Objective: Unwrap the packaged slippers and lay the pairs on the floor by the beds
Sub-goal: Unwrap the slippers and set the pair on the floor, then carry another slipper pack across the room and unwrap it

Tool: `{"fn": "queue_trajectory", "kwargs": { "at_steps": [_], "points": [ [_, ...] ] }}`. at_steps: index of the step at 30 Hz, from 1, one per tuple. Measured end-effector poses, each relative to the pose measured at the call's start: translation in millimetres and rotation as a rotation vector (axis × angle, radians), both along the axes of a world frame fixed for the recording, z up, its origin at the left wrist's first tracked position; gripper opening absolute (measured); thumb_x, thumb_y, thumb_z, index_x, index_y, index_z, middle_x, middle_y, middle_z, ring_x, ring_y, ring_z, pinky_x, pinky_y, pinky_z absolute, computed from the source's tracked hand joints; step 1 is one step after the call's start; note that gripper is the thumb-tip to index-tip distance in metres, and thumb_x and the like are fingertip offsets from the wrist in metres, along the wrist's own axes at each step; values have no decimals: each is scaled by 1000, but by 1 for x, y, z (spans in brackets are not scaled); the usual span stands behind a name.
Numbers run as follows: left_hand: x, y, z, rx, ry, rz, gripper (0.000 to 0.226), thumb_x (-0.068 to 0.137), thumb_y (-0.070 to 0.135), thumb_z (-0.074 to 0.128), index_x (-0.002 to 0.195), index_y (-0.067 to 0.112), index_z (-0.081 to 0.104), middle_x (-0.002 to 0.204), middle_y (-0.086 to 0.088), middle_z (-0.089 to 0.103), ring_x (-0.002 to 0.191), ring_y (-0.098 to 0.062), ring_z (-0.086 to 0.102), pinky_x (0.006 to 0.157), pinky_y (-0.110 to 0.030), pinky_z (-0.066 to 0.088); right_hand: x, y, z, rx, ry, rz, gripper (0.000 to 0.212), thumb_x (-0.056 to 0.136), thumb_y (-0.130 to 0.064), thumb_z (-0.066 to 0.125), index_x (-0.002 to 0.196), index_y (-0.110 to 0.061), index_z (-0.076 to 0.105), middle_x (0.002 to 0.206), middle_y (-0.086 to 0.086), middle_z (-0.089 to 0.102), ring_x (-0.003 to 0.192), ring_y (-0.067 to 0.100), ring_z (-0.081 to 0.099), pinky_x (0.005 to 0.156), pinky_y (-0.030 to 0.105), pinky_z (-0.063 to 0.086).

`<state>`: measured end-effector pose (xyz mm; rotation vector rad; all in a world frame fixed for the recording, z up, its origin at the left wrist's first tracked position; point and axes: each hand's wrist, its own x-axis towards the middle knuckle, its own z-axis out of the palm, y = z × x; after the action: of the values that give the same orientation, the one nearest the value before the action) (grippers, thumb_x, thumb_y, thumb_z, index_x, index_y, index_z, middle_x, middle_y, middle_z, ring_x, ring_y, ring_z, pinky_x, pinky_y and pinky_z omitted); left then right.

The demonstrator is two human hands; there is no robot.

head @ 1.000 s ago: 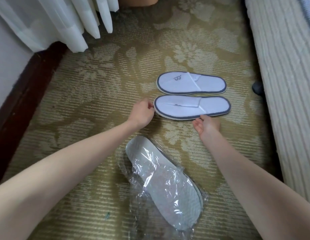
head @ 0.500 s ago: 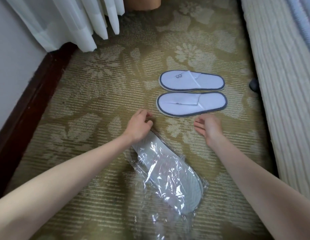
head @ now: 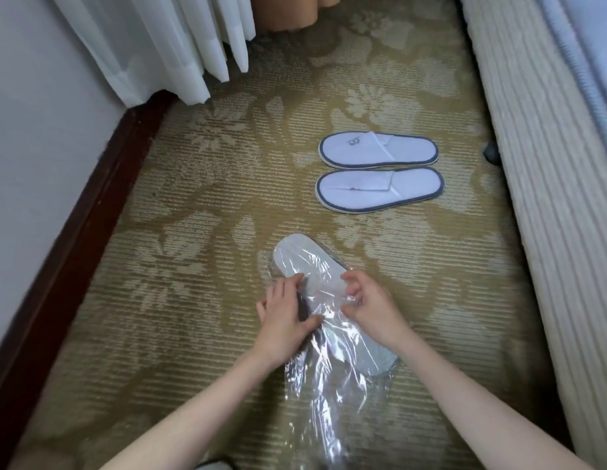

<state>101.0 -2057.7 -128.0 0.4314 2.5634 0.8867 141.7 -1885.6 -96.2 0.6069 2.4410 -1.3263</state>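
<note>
Patterned olive carpet (head: 200,252) between wall (head: 34,130) and bed (head: 539,164)

The wrapped slippers (head: 315,276) lie in glossy, crinkled clear plastic film (head: 315,385). The unwrapped pair (head: 379,171) is matt white cloth; the carpet (head: 193,252) is ribbed pile, the skirting board (head: 78,239) polished dark wood.

Patterned carpet (head: 200,205) bearing an unwrapped pair of white slippers (head: 379,171) (laid side by side, near the bed). A plastic-wrapped slipper pack (head: 315,266) lies on the carpet, apart from the pair.
</note>
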Motion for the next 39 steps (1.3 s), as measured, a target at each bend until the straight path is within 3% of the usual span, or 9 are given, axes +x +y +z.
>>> {"fn": "queue_trajectory", "kwargs": {
  "at_steps": [5, 8, 11, 16, 19, 23, 29, 34, 39],
  "points": [
    [13, -2, 5, 167, -26, 54, 23, 77, 5, 63, 96, 18, 61, 83, 10, 52, 80, -10, 49, 73, -21, 35, 13, 2, 0, -59, 19, 14, 33, 81, -11, 67, 107, -30, 57, 89, -10, 61, 81, 13, 61, 80, 40, 55],
    [14, -9, 10, 152, -83, 134, 14, 77, 0, 56, 76, 15, 58, 74, 7, 56, 72, -15, 52, 66, -19, 38, 13, 7, 1, -95, 145, -241, 27, 85, -13, 67, 106, -25, 56, 102, -2, 62, 93, 14, 59, 86, 32, 52],
    [1, -19, 14, 134, -103, 187, 17, 80, -4, 49, 80, 11, 58, 83, 0, 61, 81, -21, 59, 75, -35, 50, 10, 19, -4, 70, 111, -291, 42, 83, -21, 71, 121, -15, 52, 122, 4, 56, 112, 20, 51, 97, 37, 43],
    [-20, -36, 24, 124, -61, 302, 34, 85, -3, 49, 105, 22, 61, 102, 3, 52, 85, -5, 52, 72, -9, 41, 18, 22, -22, 309, -228, -90, 82, 72, -46, 76, 138, -17, 38, 143, 7, 41, 134, 28, 34, 109, 45, 28],
    [-26, -47, 24, 165, -57, 357, 21, 88, 9, 51, 93, 23, 65, 97, 3, 52, 84, -7, 52, 72, -18, 40, 19, 24, -24, 291, -319, -105, 94, 62, -53, 81, 138, -15, 40, 146, 10, 38, 137, 31, 31, 109, 45, 26],
    [-28, -56, 18, 216, -103, 423, 29, 94, 33, 52, 82, 12, 68, 87, 0, 59, 82, -13, 54, 73, -29, 37, 16, 24, -20, 175, -409, -109, 80, 54, -50, 87, 115, -7, 57, 136, 16, 45, 127, 33, 41, 105, 45, 37],
    [-28, -58, 9, 240, -146, 541, 30, 94, 32, 54, 66, 23, 54, 56, 10, 51, 45, 0, 39, 51, -23, 32, 10, 12, -14, -58, -290, -176, 90, 57, -28, 91, 130, -2, 45, 131, 11, 53, 114, 24, 50, 89, 29, 43],
    [-38, -55, 36, 254, -174, 587, 14, 89, 22, 58, 77, 19, 64, 73, 3, 65, 65, -11, 54, 59, -25, 43, -1, 16, 16, -97, -136, -230, 51, 57, -18, 90, 85, -19, 48, 89, 0, 63, 83, 21, 61, 59, 27, 46],
    [-41, -41, 138, 274, -146, 609, 12, 87, 24, 54, 82, 21, 64, 76, 11, 63, 72, -8, 55, 69, -26, 44, 5, 33, 114, -350, -50, -395, 47, 60, -3, 86, 89, -26, 58, 87, -9, 72, 71, 5, 69, 55, 19, 53]
  ]
}}
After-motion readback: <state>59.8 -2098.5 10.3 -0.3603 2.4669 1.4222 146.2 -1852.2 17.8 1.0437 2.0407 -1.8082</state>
